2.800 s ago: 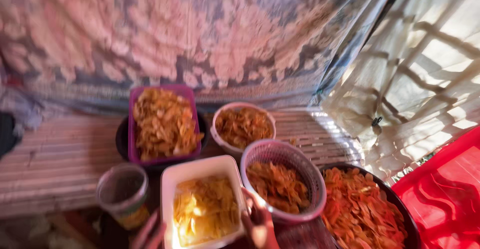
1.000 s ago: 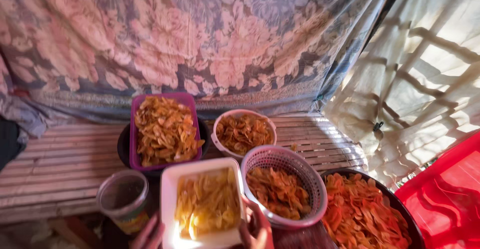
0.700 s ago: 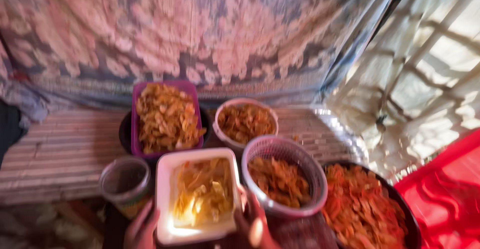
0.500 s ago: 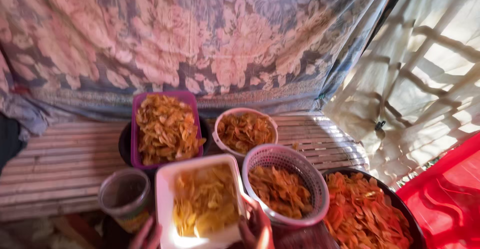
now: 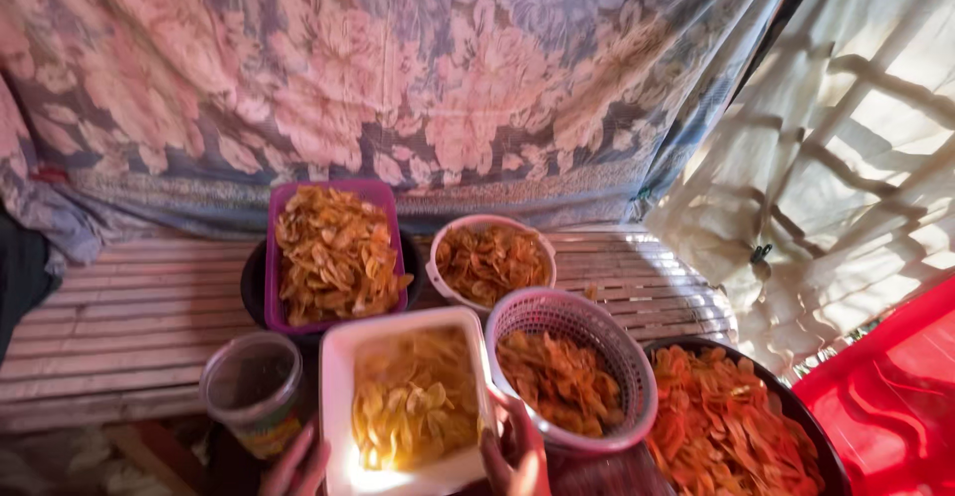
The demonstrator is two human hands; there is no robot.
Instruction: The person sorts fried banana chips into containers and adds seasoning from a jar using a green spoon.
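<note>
both hands hold a white rectangular tub [image 5: 398, 352] of pale yellow chips [image 5: 413, 406] at the bottom middle of the view. the left hand [image 5: 296, 466] is closed on the tub's near left edge, its fingers curled up against the side, and only the fingertips show above the frame's lower edge. the right hand [image 5: 517, 451] grips the tub's near right corner, thumb laid against the rim and fingers folded round the wall, so both grips are shut on the tub. just left of the tub, close to the left hand, stands a clear round plastic jar [image 5: 254, 387], upright and open at the top. touching the tub's right side is a pink slotted basket [image 5: 607, 342] filled with orange-brown chips. farther right lies a wide dark pan [image 5: 796, 406] heaped with red-orange chips, and beyond it a red plastic chair [image 5: 885, 396] at the frame's corner. behind the tub sits a purple rectangular tub [image 5: 333, 198] piled with golden chips, resting in a dark bowl, and beside it a round white bowl [image 5: 448, 232] of browner chips. all of these rest on a slatted bamboo bench [image 5: 129, 317]. a floral cloth [image 5: 398, 68] hangs behind the bench, with a pale sheet [image 5: 846, 128] to the right.
</note>
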